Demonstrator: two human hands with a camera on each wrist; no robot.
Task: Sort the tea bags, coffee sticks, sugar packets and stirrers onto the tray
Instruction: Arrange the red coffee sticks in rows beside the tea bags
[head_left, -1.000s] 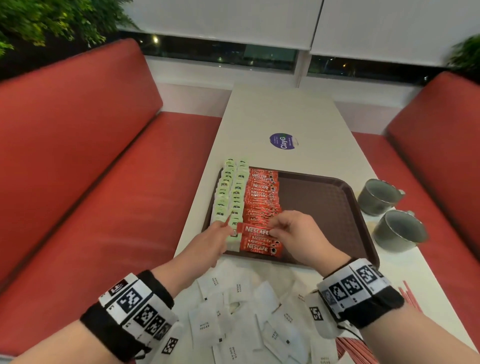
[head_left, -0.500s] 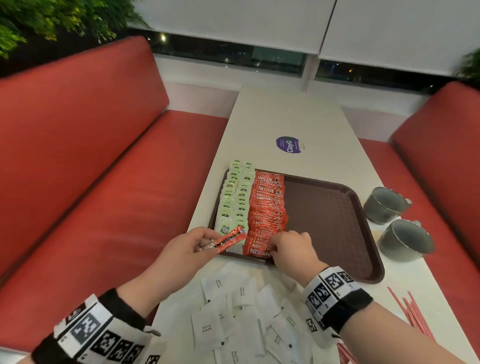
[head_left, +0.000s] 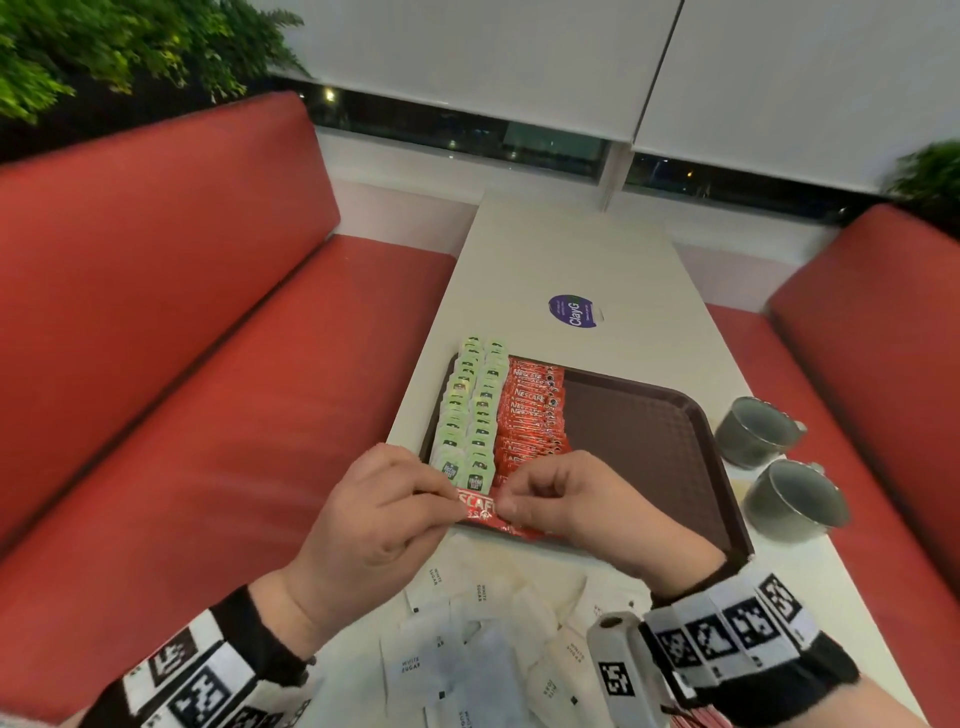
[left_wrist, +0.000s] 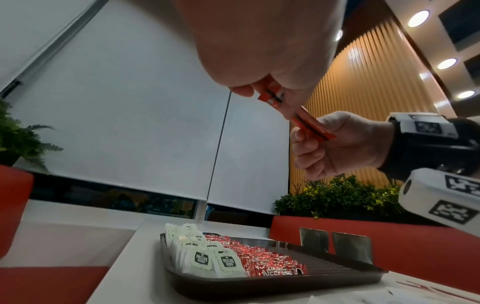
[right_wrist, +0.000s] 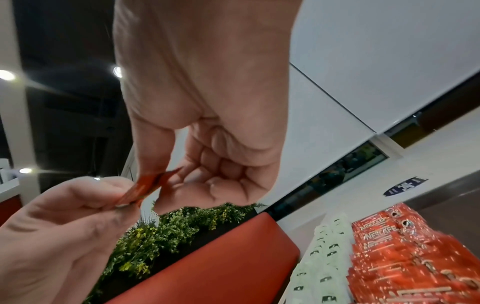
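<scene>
A red coffee stick (head_left: 477, 508) hangs in the air over the near left corner of the brown tray (head_left: 644, 441). My left hand (head_left: 457, 506) pinches its left end and my right hand (head_left: 506, 506) pinches its right end. Seen from the left wrist, the stick (left_wrist: 296, 111) spans both hands; in the right wrist view the stick (right_wrist: 145, 188) sits between thumb and fingers. On the tray, two rows of green tea bags (head_left: 470, 415) lie at the left and a row of coffee sticks (head_left: 532, 410) beside them. White sugar packets (head_left: 483, 644) lie loose on the table near me.
Two grey cups (head_left: 774, 467) stand right of the tray. Red stirrers (head_left: 696, 719) show at the bottom right under my wrist. A purple sticker (head_left: 573, 310) marks the white table (head_left: 571, 249) beyond the tray. Red benches flank both sides.
My left hand lifted one coffee stick off the tray's near edge. My right hand left the row and came up to pinch the stick's other end.
</scene>
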